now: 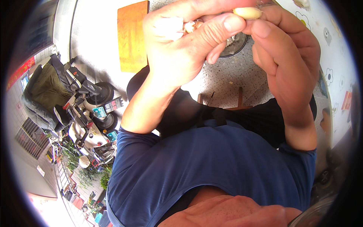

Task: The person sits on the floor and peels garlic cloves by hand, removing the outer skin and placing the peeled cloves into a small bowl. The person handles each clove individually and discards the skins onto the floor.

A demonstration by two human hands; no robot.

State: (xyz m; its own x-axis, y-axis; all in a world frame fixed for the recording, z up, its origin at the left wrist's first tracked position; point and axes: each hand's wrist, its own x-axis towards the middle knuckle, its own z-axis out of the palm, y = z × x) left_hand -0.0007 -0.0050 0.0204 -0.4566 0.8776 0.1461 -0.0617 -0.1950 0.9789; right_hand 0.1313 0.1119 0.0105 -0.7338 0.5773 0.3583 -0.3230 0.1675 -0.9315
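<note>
A pale, peeled garlic clove (247, 13) is pinched between the fingertips of both hands near the top of the view. My left hand (195, 37) holds its left end with thumb and forefinger, and more garlic with papery skin (192, 26) is tucked in its palm. My right hand (289, 45) grips the clove's other end, its thumb bent towards it. Below and behind the fingers, a round dark-rimmed container (236, 46) with whitish bits in it is partly hidden.
A wooden stool or board (132, 37) stands at upper left on a speckled floor (227, 76). A white surface with flower prints (329, 61) runs along the right, with garlic (302, 4) at its top. Motor scooters (88, 134) and plants (106, 177) are at left.
</note>
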